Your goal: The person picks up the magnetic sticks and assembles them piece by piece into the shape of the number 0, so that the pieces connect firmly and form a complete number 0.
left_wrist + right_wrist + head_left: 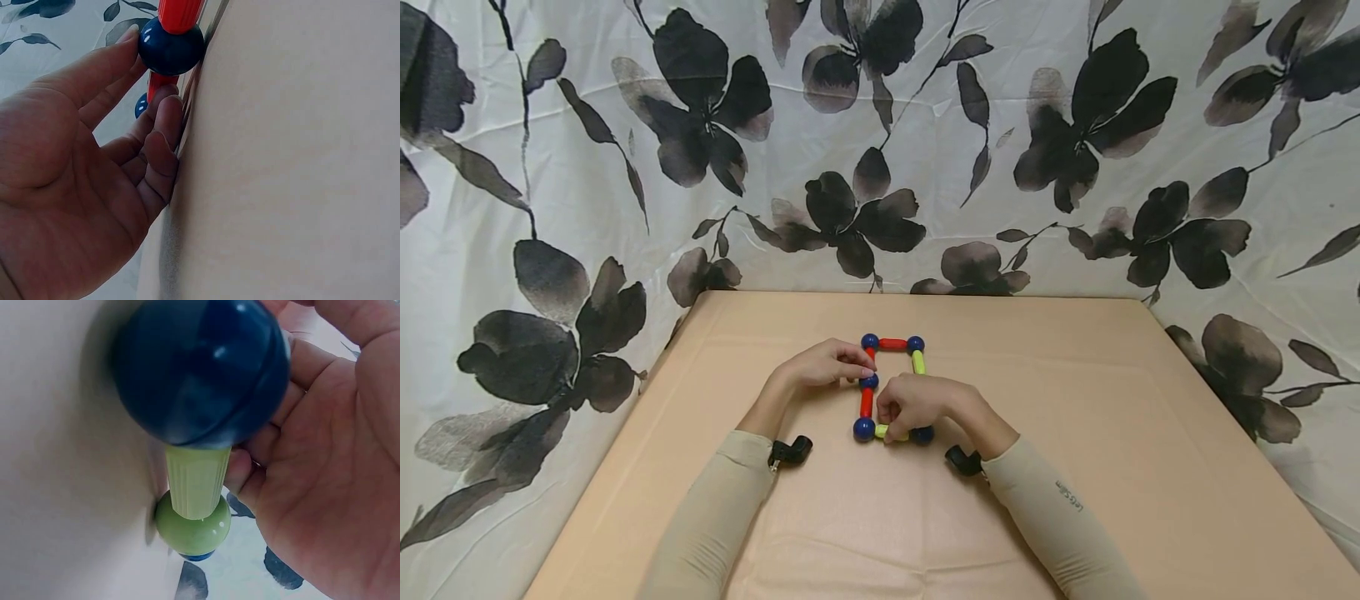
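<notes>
A frame of magnetic rods and balls lies on the table. Its left side has red rods (867, 403) joined by blue balls (864, 429); yellow-green rods (918, 362) form the right side and near end. My left hand (820, 367) pinches the middle blue ball (170, 47) on the left side, thumb against it. At the near end, my right hand (921, 402) has its fingers curled on the short yellow-green rod (891, 432). A green ball (194, 525) on the right side shows only in the right wrist view, beyond the blue corner ball (200, 369).
The tan-covered table (1075, 400) extends on both sides of the frame. Behind it hangs a white cloth (970, 150) with dark flowers. Black wrist cameras (792, 451) sit at both cuffs.
</notes>
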A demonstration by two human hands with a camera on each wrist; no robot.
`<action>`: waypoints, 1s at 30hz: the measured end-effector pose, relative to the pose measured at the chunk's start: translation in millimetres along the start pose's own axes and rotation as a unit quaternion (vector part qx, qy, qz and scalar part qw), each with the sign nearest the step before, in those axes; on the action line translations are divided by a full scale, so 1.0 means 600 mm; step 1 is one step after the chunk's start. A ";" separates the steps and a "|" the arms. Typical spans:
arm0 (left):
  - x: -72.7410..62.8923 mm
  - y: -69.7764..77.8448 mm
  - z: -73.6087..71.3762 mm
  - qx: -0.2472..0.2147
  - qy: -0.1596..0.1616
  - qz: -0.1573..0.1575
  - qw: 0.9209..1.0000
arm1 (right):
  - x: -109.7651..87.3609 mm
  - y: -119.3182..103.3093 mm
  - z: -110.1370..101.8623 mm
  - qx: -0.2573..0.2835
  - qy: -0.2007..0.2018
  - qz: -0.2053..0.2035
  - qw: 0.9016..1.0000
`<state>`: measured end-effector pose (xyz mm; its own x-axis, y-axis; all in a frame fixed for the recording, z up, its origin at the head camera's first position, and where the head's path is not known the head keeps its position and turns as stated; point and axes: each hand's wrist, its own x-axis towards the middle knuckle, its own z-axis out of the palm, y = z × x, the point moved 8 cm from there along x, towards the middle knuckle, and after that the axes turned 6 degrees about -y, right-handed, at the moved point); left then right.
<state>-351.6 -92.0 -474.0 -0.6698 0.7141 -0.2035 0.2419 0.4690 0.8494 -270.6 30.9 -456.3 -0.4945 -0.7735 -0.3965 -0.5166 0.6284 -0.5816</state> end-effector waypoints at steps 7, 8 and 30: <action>0.000 0.002 0.001 0.007 0.004 0.005 1.000 | -0.001 0.003 -0.001 0.011 -0.001 0.003 1.000; 0.000 0.003 0.001 0.008 0.004 0.006 1.000 | -0.001 0.004 -0.001 0.011 -0.001 0.004 1.000; -0.004 0.003 0.000 -0.019 0.009 -0.002 1.000 | -0.057 0.102 -0.091 0.042 0.177 0.073 0.981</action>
<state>-349.4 -92.6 -471.9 -0.6831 0.7027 -0.1990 0.2118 0.4514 0.8668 -323.4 100.5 -439.2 -0.7783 -0.5889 -0.2177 -0.3693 0.7098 -0.5998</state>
